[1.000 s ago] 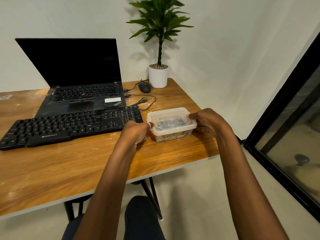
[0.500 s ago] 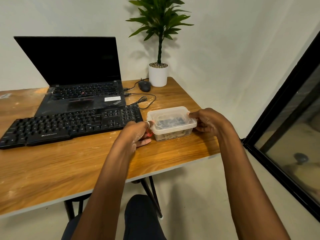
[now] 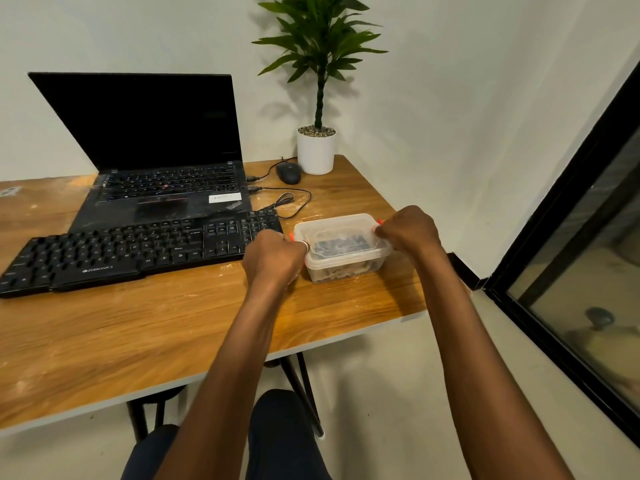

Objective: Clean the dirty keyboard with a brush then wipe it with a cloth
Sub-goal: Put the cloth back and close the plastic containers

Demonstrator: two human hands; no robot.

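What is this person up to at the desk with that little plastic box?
A person sits at a wooden desk and grips a clear, lidded plastic box at both ends. The left hand is at one end and the right hand at the other, by the orange clips. The lid is on, so they may be about to open it. The black keyboard lies just left of the box, in front of an open laptop. The box's contents are too blurred to name.
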